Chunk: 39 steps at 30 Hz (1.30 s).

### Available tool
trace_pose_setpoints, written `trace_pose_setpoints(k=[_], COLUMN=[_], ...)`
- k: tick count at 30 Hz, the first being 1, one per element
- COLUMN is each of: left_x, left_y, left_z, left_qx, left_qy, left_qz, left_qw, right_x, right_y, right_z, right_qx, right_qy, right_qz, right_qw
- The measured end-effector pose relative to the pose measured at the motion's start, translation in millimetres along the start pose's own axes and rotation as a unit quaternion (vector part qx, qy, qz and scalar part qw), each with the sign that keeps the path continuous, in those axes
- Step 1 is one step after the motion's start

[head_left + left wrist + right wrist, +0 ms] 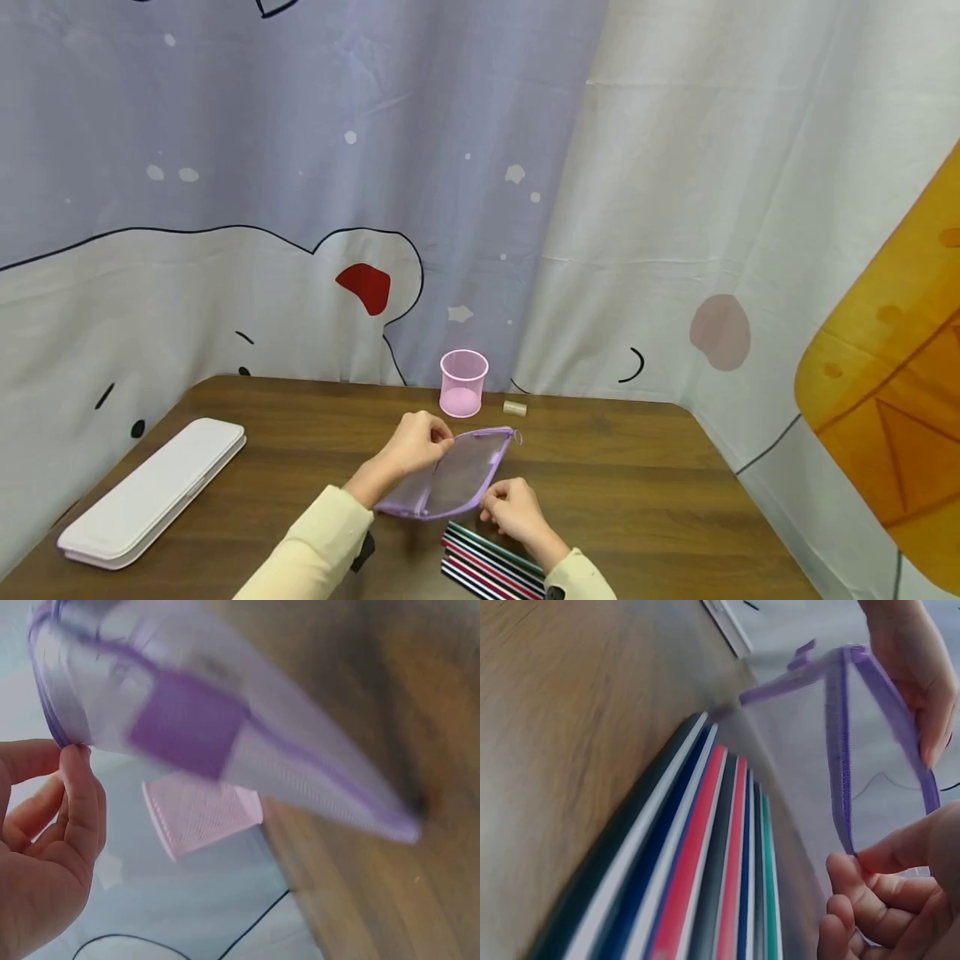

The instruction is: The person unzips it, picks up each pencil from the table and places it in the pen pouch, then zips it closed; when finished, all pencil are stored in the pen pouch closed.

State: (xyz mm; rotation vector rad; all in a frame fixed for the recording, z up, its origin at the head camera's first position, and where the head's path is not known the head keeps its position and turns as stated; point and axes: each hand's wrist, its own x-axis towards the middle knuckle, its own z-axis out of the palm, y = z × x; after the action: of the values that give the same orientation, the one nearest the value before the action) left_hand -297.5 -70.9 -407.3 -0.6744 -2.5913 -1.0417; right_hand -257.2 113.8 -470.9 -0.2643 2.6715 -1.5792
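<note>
A translucent mesh pouch [461,475] with purple edging and a zipper is held tilted above the wooden table. My left hand [415,444] pinches its upper left edge between thumb and fingers; the left wrist view shows a purple patch [190,724] on the mesh. My right hand [516,510] pinches the lower right edge, and in the right wrist view thumb and index finger meet at the purple trim [838,750]. Just below the pouch lies a row of several striped pens or sticks [491,562] in green, red, navy and white, partly hidden by my right sleeve.
A pink mesh cup [462,383] stands upright near the table's back edge, with a small beige cylinder [515,408] to its right. At the left lies a long white case [153,492]. Behind the table [637,500] hangs a patterned curtain [480,208].
</note>
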Motion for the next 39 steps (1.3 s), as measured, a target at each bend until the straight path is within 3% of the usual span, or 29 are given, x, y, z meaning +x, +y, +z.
trace_pose_setpoints(k=[4,9,13,16,22,28,30,39], left_x=[2.2,1.7,0.4,0.0,0.1,1.0,0.4,-1.0], left_y=[1.2,2.8,4.4,5.2,4.7,3.6,2.9,0.0], left_z=[-7.5,-3.0,3.2,5.9,9.0,10.7,11.5,15.1], left_qx=[-0.003,-0.034,-0.045,-0.05,-0.068,-0.069,-0.071,-0.073], left_qy=[0.016,0.01,0.016,0.021,0.018,0.02,0.019,0.019], left_qz=[-0.03,-0.063,-0.071,-0.077,-0.092,-0.086,-0.087,-0.089], left_qw=[0.9994,0.9974,0.9964,0.9955,0.9933,0.9937,0.9935,0.9932], right_x=[-0.7,-0.5,-5.2,-15.3,-41.8,-51.6,-52.8,-56.3], right_y=[6.6,11.4,12.9,12.1,5.3,5.5,6.8,10.8], right_z=[-1.5,-4.8,-12.5,-23.2,-40.1,-41.5,-40.0,-33.9], right_qx=[-0.018,-0.012,-0.079,-0.158,-0.257,-0.344,-0.356,-0.371], right_qy=[-0.001,-0.005,-0.009,-0.033,-0.099,-0.081,-0.068,-0.02], right_qz=[-0.004,-0.01,-0.045,-0.089,-0.157,-0.182,-0.187,-0.192], right_qw=[0.9998,0.9999,0.9958,0.9828,0.9483,0.9176,0.9129,0.9082])
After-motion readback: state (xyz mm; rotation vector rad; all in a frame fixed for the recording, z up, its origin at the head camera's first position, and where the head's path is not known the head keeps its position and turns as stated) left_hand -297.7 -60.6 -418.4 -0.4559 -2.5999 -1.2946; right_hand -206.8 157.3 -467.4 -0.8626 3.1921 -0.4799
